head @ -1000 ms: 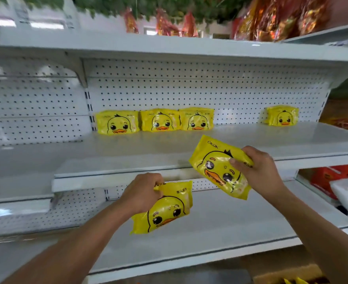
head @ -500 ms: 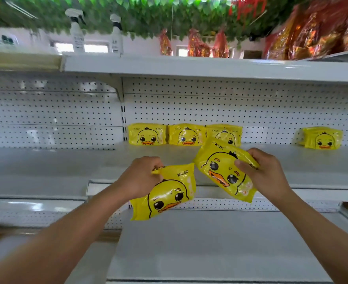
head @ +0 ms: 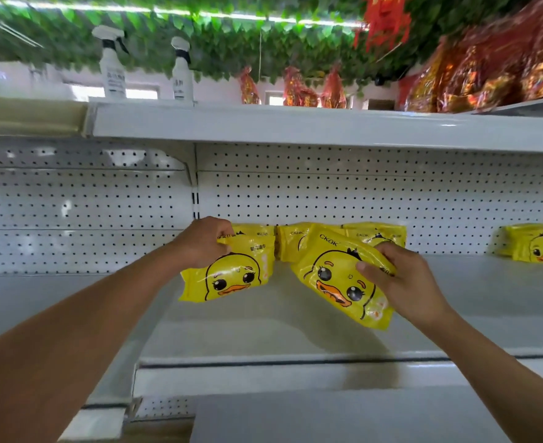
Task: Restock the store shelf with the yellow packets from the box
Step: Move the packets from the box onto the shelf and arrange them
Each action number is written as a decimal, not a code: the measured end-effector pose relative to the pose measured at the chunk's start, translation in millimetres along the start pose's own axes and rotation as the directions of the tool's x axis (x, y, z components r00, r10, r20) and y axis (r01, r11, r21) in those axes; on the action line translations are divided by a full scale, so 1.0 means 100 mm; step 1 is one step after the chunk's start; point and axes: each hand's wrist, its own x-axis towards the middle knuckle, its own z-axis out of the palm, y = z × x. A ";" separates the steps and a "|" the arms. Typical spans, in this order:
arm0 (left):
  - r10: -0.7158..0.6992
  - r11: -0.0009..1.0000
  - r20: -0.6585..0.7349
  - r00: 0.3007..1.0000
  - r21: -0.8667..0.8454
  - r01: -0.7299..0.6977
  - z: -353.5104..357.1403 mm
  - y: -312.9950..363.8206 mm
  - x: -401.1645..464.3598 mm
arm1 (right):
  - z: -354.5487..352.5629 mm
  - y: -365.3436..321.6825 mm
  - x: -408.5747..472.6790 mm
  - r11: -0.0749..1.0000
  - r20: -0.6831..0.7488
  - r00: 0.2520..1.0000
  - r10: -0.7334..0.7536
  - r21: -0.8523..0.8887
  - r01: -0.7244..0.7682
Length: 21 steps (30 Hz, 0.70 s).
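Left hand (head: 204, 243) grips left duck packet (head: 231, 276), long axis 8–2 o'clock; right hand (head: 401, 279) grips right duck packet (head: 334, 279), axis 10–4.

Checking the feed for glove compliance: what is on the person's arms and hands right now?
Nothing is worn that shows. The left hand and right hand are bare, with no gloves, rings or watch in view. Both forearms are uncovered to the frame's edge, with no sleeve in sight.

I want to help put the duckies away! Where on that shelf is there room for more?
The shelf is bare between the row of three packets at the back and the lone packet far right. The front strip by the shelf edge is bare too. It is crowded mid-back, where both hands hold packets.
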 end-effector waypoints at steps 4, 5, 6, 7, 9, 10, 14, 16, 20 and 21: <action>0.039 0.998 0.046 0.998 -0.058 -0.036 0.07 -0.32 0.54 | 0.26 0.05 0.17 1.000 -0.017 1.000 0.007 -0.027 -0.008; 0.050 0.996 0.060 0.997 -0.074 -0.046 0.11 -0.39 0.68 | 0.32 0.07 0.20 0.999 -0.015 1.000 0.012 -0.043 -0.012; 0.067 0.995 0.081 0.994 -0.084 -0.060 0.14 -0.44 0.79 | 0.37 0.08 0.24 0.998 -0.012 1.000 0.018 -0.053 -0.019; 0.082 0.993 0.101 0.992 -0.090 -0.073 0.18 -0.49 0.89 | 0.41 0.11 0.27 0.998 -0.006 1.000 0.031 -0.059 -0.031; 0.104 0.991 0.128 0.986 -0.093 -0.093 0.28 -0.56 1.05 | 0.49 0.12 0.32 0.997 0.008 0.999 0.041 -0.059 -0.040; 0.114 0.990 0.133 0.985 -0.103 -0.100 0.33 -0.59 1.11 | 0.53 0.12 0.34 0.997 0.021 0.999 0.038 -0.061 -0.037; 0.114 0.992 0.068 0.991 -0.058 -0.110 0.58 -0.68 1.31 | 0.66 0.14 0.45 0.995 0.092 0.994 0.063 -0.086 -0.055; 0.109 0.993 -0.009 0.994 0.041 -0.109 0.64 -0.72 1.36 | 0.71 0.16 0.51 0.992 0.128 0.990 0.062 -0.115 -0.047; 0.233 0.952 -0.099 0.967 0.225 -0.206 0.66 -0.75 1.38 | 0.85 0.11 0.64 0.996 0.228 0.973 0.024 -0.086 -0.005; 0.268 0.937 -0.126 0.955 0.265 -0.228 0.64 -0.76 1.38 | 0.91 0.09 0.68 0.997 0.259 0.966 0.022 -0.082 -0.001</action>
